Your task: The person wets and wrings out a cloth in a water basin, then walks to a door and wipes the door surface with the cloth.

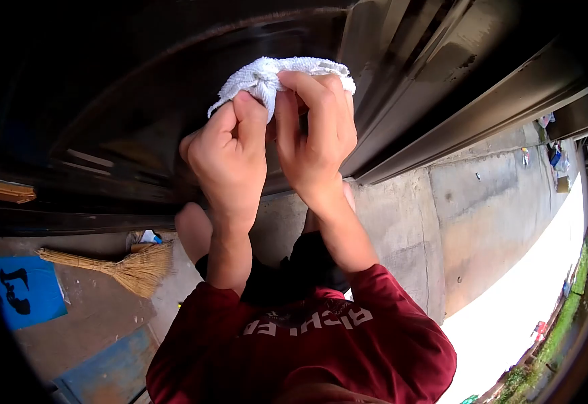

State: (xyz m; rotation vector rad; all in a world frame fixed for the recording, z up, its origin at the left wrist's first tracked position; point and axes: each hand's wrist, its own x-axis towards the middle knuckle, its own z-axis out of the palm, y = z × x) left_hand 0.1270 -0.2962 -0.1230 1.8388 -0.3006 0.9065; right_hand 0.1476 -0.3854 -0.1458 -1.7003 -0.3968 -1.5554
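Both of my hands hold a white terry cloth (260, 73) up in front of a dark, glossy surface (139, 101). My left hand (230, 151) pinches the cloth's lower left part between thumb and fingers. Close beside it, my right hand (317, 128) grips the right part, with the fingers bent over it. The cloth is bunched between the two hands and spreads out to both sides. Whether it touches the dark surface behind I cannot tell.
A straw broom (122, 269) lies on the concrete floor at the lower left, near a blue sheet (28, 291) with black markings. Brown metal door framing (469, 128) runs along the right. Small litter (560, 161) lies far right, beyond which is bright sunlit ground.
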